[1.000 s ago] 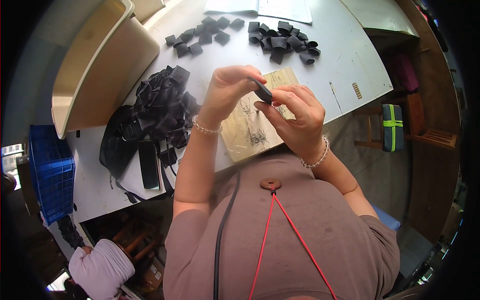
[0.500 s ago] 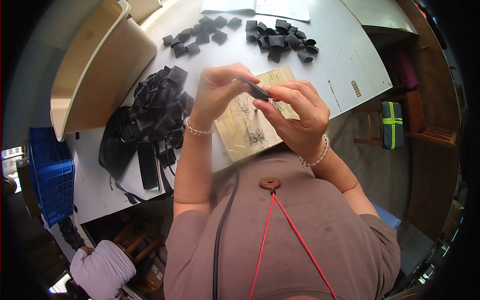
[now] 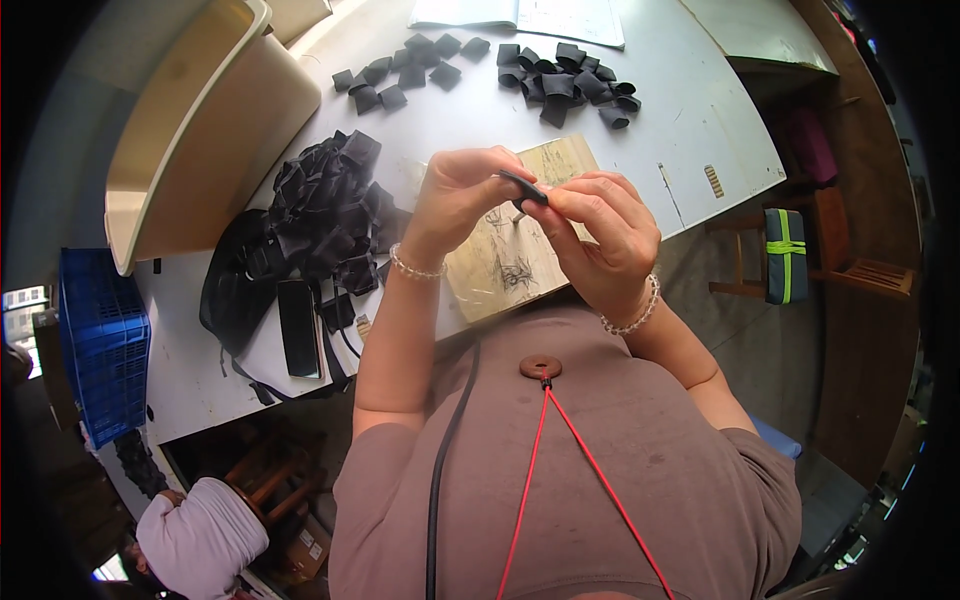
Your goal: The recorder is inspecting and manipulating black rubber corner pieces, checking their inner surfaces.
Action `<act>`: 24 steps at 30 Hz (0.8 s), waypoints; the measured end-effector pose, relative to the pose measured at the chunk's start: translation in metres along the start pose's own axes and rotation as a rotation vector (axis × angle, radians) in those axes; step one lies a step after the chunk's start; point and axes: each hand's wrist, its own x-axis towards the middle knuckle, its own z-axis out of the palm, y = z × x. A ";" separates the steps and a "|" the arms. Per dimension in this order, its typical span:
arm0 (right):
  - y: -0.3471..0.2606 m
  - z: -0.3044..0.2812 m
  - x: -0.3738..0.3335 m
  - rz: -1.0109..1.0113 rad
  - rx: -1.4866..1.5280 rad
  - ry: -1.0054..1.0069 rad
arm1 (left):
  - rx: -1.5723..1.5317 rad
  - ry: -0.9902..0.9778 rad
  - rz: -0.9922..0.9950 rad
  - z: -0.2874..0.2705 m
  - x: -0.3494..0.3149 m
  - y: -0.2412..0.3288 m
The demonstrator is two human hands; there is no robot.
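Note:
Between my two hands I hold a small black fabric piece [image 3: 524, 188], folded or looped, above a wooden board. My left hand [image 3: 472, 190] pinches its left end between thumb and fingers. On its right end the thumb and forefinger of my right hand [image 3: 604, 222] are closed. Below them lies the pale wooden board [image 3: 470, 270], scribbled with dark marks, with a small peg standing near its middle. A large heap of black fabric pieces [image 3: 325, 190] lies left of my left forearm. Two smaller groups of black loops, one left [image 3: 412, 68] and one right [image 3: 565, 82], lie farther back.
A black bag [image 3: 235, 285] and a phone [image 3: 298, 328] lie at the table's near left. A beige bin [image 3: 190, 140] stands on the left, a blue crate [image 3: 100, 340] beyond it. An open notebook [image 3: 570, 18] is at the back. Another person [image 3: 205, 530] sits lower left.
My left hand has shifted slightly right, toward my right hand. The fabric piece has tilted and moved a little right, and my fingers have closed nearer together on it.

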 end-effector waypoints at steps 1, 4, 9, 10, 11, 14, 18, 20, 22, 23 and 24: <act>-0.001 -0.001 0.000 0.006 -0.002 -0.003 | -0.007 -0.005 -0.003 0.000 0.000 -0.001; -0.002 -0.002 -0.004 0.023 0.009 -0.006 | -0.052 -0.003 -0.016 0.004 -0.001 0.002; 0.001 -0.001 -0.006 0.005 0.009 0.001 | 0.027 -0.018 0.040 0.008 -0.001 0.008; 0.001 -0.001 -0.006 0.012 0.010 -0.003 | 0.071 -0.010 0.067 0.009 -0.001 0.008; 0.000 -0.001 -0.006 0.013 0.010 -0.001 | 0.071 -0.012 0.066 0.010 -0.002 0.010; -0.005 -0.002 -0.005 0.065 0.047 -0.001 | 0.131 0.031 0.119 0.015 -0.001 0.016; -0.006 -0.004 -0.003 0.084 0.060 0.011 | 0.246 0.014 0.233 0.015 0.000 0.021; -0.002 -0.004 -0.003 0.040 0.048 0.010 | 0.265 0.020 0.236 0.013 0.000 0.021; 0.002 -0.002 -0.005 0.000 0.031 0.000 | 0.309 0.016 0.244 0.011 0.000 0.018; 0.002 -0.003 -0.005 0.002 0.031 -0.001 | 0.309 0.016 0.241 0.011 -0.001 0.017; 0.003 -0.003 -0.005 0.006 0.030 -0.010 | 0.300 0.029 0.221 0.012 -0.001 0.017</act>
